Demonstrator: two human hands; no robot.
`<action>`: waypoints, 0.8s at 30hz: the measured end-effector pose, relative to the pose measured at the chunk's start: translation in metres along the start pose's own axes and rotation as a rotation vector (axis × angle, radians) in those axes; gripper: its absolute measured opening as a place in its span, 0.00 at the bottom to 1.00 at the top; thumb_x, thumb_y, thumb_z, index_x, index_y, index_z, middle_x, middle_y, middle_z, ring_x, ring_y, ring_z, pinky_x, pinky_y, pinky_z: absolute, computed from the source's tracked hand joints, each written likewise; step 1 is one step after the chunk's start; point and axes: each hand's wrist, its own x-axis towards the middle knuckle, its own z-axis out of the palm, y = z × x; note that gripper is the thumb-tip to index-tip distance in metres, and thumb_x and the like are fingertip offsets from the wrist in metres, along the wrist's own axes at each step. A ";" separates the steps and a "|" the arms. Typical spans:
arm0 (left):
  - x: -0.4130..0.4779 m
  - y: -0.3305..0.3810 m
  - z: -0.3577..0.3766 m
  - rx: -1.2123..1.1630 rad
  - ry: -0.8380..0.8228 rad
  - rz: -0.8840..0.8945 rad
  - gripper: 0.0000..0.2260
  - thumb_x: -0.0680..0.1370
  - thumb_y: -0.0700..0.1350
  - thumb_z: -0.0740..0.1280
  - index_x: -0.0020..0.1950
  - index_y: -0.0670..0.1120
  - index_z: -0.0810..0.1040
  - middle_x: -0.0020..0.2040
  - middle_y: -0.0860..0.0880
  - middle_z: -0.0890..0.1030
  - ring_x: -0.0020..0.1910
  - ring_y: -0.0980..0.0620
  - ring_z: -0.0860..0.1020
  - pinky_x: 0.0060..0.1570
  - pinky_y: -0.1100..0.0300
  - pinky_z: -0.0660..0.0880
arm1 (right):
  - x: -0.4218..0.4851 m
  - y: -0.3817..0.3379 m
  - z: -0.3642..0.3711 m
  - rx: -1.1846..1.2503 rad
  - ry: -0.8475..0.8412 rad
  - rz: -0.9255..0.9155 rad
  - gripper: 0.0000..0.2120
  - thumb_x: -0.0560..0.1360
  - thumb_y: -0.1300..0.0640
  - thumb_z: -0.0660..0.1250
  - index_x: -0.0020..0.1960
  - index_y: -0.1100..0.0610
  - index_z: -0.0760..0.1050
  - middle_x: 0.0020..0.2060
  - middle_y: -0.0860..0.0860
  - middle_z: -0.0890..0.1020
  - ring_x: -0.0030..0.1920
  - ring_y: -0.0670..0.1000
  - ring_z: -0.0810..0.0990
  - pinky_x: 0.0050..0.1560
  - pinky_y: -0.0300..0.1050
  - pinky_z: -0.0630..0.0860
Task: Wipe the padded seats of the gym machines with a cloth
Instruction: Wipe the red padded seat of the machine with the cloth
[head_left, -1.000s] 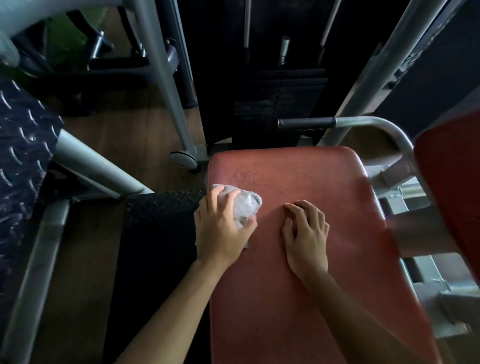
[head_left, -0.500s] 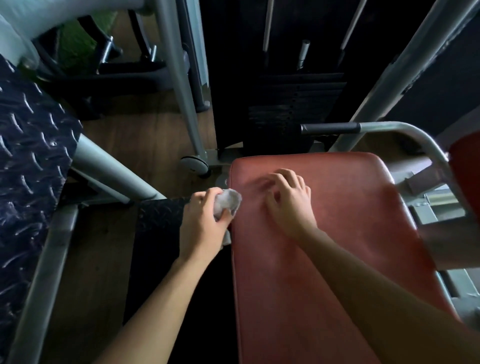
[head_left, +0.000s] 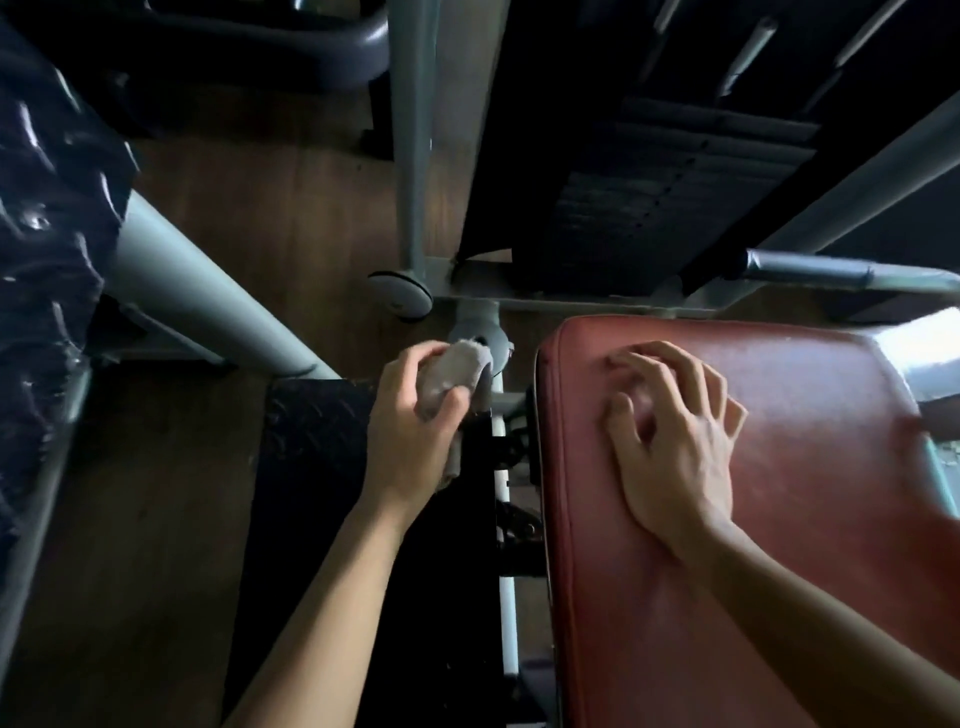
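A red padded seat (head_left: 779, 519) fills the lower right of the head view. My right hand (head_left: 675, 441) rests on its far left part, fingers spread and bent, fingertips on the pad. My left hand (head_left: 415, 426) grips a bunched grey cloth (head_left: 452, 379) to the left of the seat, off the pad, above the machine's frame. Part of the cloth hangs below my palm.
A grey frame post (head_left: 410, 156) and a black weight stack (head_left: 649, 208) stand beyond the seat. A grey handle bar (head_left: 831, 273) runs at the right. A black tread plate (head_left: 47, 260) and slanted grey tube (head_left: 208, 301) lie left, over a wooden floor (head_left: 130, 545).
My left hand has carried the cloth off the seat's left edge to beside the pad. My right hand has slid toward the seat's far left corner. The view has shifted left.
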 end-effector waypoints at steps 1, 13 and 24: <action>0.003 -0.003 0.005 0.012 0.002 -0.001 0.14 0.79 0.50 0.69 0.64 0.53 0.76 0.59 0.52 0.77 0.55 0.64 0.76 0.53 0.66 0.74 | 0.000 0.000 0.001 0.004 0.008 0.000 0.18 0.77 0.45 0.58 0.65 0.43 0.74 0.68 0.42 0.72 0.71 0.49 0.64 0.65 0.48 0.55; -0.032 -0.007 0.039 -0.157 -0.107 0.202 0.12 0.81 0.48 0.68 0.62 0.46 0.82 0.60 0.53 0.81 0.61 0.55 0.79 0.62 0.61 0.74 | -0.002 -0.001 0.008 0.017 0.079 0.017 0.17 0.76 0.49 0.59 0.63 0.44 0.75 0.65 0.41 0.73 0.67 0.47 0.67 0.64 0.47 0.58; -0.024 -0.001 0.043 -0.264 -0.224 0.105 0.05 0.80 0.49 0.71 0.55 0.52 0.83 0.44 0.55 0.82 0.35 0.60 0.80 0.36 0.68 0.73 | -0.002 -0.005 0.006 0.004 0.073 0.039 0.17 0.76 0.48 0.58 0.63 0.44 0.75 0.65 0.40 0.73 0.67 0.48 0.67 0.64 0.51 0.61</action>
